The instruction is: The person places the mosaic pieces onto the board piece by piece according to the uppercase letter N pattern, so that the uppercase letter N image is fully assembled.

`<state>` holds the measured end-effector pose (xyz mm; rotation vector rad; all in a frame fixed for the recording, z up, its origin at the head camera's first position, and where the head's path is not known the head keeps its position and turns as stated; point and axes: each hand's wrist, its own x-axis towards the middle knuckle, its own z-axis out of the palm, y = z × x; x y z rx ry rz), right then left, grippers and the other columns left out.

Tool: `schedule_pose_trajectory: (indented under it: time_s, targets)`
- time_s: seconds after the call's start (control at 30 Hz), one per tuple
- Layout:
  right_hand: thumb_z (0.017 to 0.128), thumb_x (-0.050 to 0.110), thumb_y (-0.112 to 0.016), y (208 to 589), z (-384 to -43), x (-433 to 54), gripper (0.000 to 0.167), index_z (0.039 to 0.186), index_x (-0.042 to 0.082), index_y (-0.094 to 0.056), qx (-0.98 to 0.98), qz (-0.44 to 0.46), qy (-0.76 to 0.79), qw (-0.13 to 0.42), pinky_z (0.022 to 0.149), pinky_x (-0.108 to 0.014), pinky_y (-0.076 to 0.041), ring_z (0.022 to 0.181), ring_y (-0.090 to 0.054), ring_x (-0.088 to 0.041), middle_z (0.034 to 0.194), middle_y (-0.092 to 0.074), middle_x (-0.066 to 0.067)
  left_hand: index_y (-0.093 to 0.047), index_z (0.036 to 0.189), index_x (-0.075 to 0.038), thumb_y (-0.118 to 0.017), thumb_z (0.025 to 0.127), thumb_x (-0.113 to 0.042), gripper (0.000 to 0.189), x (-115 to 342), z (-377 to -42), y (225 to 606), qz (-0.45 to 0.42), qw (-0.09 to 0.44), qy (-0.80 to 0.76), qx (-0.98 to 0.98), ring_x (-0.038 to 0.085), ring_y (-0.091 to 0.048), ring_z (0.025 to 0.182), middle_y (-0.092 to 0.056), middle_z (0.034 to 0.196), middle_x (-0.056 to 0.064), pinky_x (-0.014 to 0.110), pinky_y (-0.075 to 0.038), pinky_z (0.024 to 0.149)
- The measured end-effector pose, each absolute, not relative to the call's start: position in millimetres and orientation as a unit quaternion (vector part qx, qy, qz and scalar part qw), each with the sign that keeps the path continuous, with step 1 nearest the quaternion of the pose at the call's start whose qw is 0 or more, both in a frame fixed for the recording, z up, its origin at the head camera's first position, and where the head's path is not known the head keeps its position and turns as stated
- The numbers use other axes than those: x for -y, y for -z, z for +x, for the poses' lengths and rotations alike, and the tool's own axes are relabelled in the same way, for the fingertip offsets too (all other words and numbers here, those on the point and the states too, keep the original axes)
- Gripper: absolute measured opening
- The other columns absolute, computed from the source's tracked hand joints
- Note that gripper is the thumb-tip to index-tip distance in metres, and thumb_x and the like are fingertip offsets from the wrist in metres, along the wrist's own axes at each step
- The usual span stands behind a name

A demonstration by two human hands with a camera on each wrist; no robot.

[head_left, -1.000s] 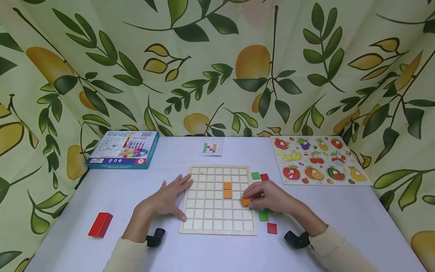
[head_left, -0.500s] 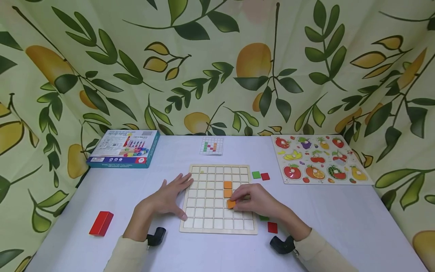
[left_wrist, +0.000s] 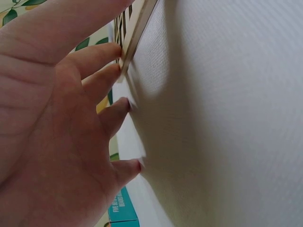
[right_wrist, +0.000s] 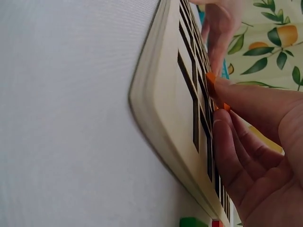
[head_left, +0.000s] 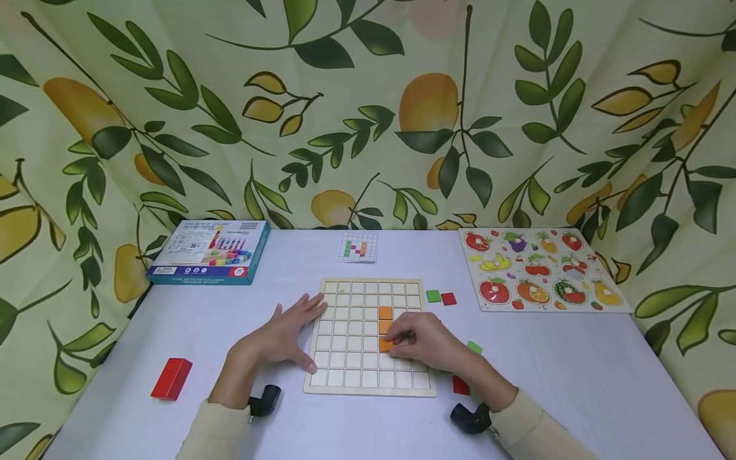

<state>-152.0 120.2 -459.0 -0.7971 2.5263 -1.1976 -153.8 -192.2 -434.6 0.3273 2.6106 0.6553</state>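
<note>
Three orange tiles [head_left: 384, 325] lie in a line running near to far on the board [head_left: 368, 391], in the fifth column from its left. The two farther ones sit in their squares, while the right hand [head_left: 431, 340] pinches the nearest tile [head_left: 383, 345] between thumb and fingers at the next square; whether it lies fully flat there I cannot tell. The left hand [head_left: 282, 335] is spread, its thumb and some fingertips at the board's left edge.

Just beyond the board's right edge, toward the far end, a green tile [head_left: 433, 296] and a red tile [head_left: 448, 298] lie side by side on the desk [head_left: 345, 428]. Nearer, more green and red tiles show partly from under the right wrist and forearm.

A small card [head_left: 358, 247] printed with a coloured grid lies beyond the board's far edge. At the far left is a box [head_left: 209, 252], at the far right a fruit puzzle [head_left: 543, 271], and nearer on the left a red block [head_left: 171, 378]. Each wrist bears a black camera. Behind the desk hangs a cloth [head_left: 368, 166] patterned with leaves and orange fruit.
</note>
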Motion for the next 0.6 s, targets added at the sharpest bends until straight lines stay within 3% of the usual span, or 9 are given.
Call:
schedule_pose_trajectory:
  time_s: [0.6]
  targets:
    - [0.083,0.011,-0.084,459.4,-151.4,-115.8,0.017,0.097,0.020,-0.081,-0.873,-0.265,0.393,0.113,0.076,-0.018,-0.056,0.089,-0.062,-0.006,0.097,-0.071,0.010,-0.038,0.159,-0.018,-0.098,0.060,-0.036,0.117,190.4,-153.2,432.4,0.117,0.211,-0.232,-0.942,0.031,-0.007,0.163,-0.021,0.173,-0.001,0.071,0.000,0.126]
